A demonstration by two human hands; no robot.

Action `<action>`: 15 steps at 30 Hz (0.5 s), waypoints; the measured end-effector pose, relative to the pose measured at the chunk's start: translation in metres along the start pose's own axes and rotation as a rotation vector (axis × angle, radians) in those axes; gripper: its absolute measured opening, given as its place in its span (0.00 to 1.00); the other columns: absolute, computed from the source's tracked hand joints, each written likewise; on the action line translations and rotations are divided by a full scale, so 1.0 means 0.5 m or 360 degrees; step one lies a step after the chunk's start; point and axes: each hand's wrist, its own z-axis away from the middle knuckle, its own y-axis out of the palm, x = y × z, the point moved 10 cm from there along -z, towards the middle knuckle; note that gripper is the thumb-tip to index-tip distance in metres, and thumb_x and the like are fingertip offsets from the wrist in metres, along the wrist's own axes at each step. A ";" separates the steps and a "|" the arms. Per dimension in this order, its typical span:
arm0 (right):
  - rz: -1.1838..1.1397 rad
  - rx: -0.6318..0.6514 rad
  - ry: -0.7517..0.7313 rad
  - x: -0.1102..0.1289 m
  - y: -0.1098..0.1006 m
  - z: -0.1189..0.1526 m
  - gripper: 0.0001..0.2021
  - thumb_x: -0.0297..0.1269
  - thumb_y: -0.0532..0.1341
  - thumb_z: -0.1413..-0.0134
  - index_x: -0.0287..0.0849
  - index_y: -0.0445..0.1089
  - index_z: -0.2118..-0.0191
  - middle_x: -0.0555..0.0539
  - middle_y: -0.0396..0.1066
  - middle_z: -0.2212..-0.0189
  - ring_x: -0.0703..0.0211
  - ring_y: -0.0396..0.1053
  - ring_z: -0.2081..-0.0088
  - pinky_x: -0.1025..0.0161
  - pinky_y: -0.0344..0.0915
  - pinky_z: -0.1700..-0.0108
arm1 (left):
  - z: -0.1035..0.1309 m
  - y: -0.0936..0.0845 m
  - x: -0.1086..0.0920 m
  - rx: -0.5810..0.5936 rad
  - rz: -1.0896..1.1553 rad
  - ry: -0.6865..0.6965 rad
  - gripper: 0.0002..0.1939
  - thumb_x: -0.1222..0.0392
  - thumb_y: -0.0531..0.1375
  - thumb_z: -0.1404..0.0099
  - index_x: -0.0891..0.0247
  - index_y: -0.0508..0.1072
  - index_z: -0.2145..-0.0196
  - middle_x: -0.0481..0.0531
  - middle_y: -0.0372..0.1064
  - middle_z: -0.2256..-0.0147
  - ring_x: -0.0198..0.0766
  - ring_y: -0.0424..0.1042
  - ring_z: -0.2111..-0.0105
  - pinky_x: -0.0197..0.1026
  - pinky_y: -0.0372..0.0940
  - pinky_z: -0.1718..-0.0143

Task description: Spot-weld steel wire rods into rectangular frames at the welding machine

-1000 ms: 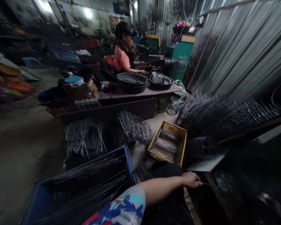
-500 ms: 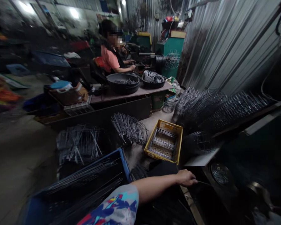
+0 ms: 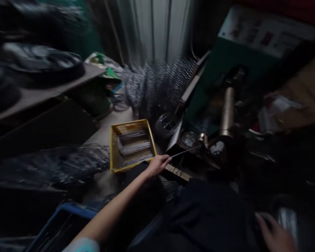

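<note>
My left hand (image 3: 159, 164) reaches out in the middle of the view, fingers closed on one end of a thin metal rod (image 3: 183, 152). The rod slants up to the right, its far end beside the copper-coloured electrode parts (image 3: 203, 138) of a green machine (image 3: 212, 66). At the lower right edge is my right hand (image 3: 277, 234), partly cut off and blurred, next to a dark shape that I cannot make out. Just beyond my left hand stands a yellow plastic crate (image 3: 111, 148) with bent wire frames (image 3: 133, 148) in it.
Stacks of wire racks (image 3: 157, 84) lean by the corrugated metal wall (image 3: 157, 28). A round container of small metal pieces (image 3: 189, 139) sits beside the machine. Left are more wire frames (image 3: 55, 164), a blue crate (image 3: 73, 207) and a bench (image 3: 57, 85) with black basins.
My view has swung right and down, bringing the machine and my right hand into sight. My left hand still grips the rod, whose far end now lies by the copper-coloured parts.
</note>
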 end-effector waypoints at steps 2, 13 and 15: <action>-0.0007 0.0095 0.0108 0.008 0.017 0.005 0.21 0.67 0.56 0.49 0.57 0.73 0.66 0.47 0.71 0.79 0.44 0.70 0.79 0.52 0.65 0.76 | 0.001 0.000 -0.017 -0.0001 0.0010 0.0043 0.19 0.51 0.48 0.28 0.61 0.73 0.68 0.48 0.68 0.74 0.35 0.67 0.72 0.33 0.58 0.67; -0.0537 0.0382 -0.0546 0.407 0.248 -0.031 0.19 0.50 0.51 0.35 0.42 0.71 0.66 0.46 0.73 0.72 0.53 0.71 0.69 0.63 0.63 0.63 | 0.030 0.023 -0.082 -0.0039 -0.0031 0.0068 0.18 0.52 0.48 0.29 0.62 0.71 0.71 0.47 0.65 0.77 0.34 0.64 0.75 0.34 0.55 0.70; -0.0603 0.0379 -0.0590 0.423 0.265 -0.024 0.20 0.53 0.51 0.35 0.42 0.71 0.66 0.47 0.73 0.72 0.54 0.70 0.70 0.64 0.63 0.65 | 0.040 0.029 -0.092 -0.0042 -0.0065 0.0061 0.18 0.53 0.49 0.29 0.62 0.71 0.72 0.47 0.65 0.77 0.33 0.63 0.76 0.33 0.55 0.71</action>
